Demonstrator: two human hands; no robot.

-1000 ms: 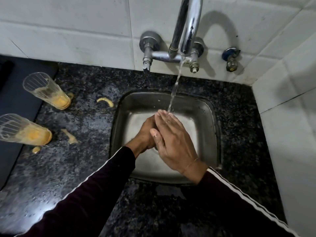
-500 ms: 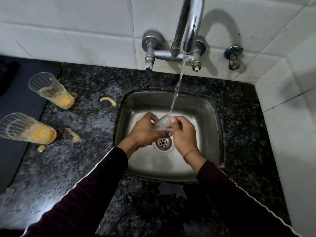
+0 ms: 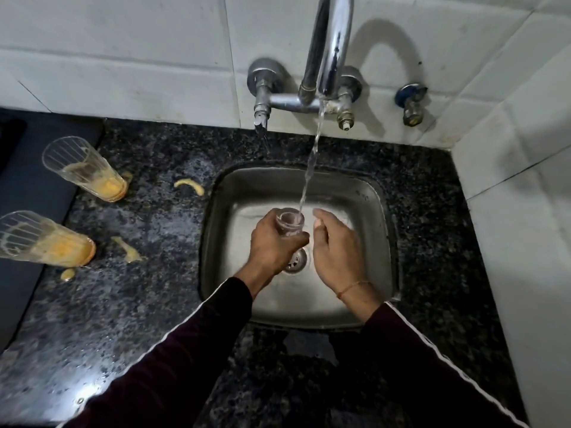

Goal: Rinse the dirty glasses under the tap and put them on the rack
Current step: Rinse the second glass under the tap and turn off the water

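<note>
At centre frame, a person's left hand (image 3: 273,244) wraps its fingers around a clear glass (image 3: 290,222), mouth up, over the steel sink (image 3: 367,211) — held so that the stream from the tap (image 3: 332,50) at top centre falls straight inside. The right hand (image 3: 335,248) hangs just beside the glass, apparently not touching it, fingers loosely curled and holding nothing; it looks ready to steady or rub the rim. Directly below the glass sits the drain (image 3: 296,260), so runoff stays in the basin. At the left edge, two more ribbed glasses — one at upper left (image 3: 85,168), one lower (image 3: 43,239) — stand on the dark speckled counter (image 3: 123,319) with yellow-orange dregs in their bases, seemingly queued within reach; yellow smears (image 3: 190,184) dot the stone near them. No rack appears in view, so most of the job seems to remain.
</note>
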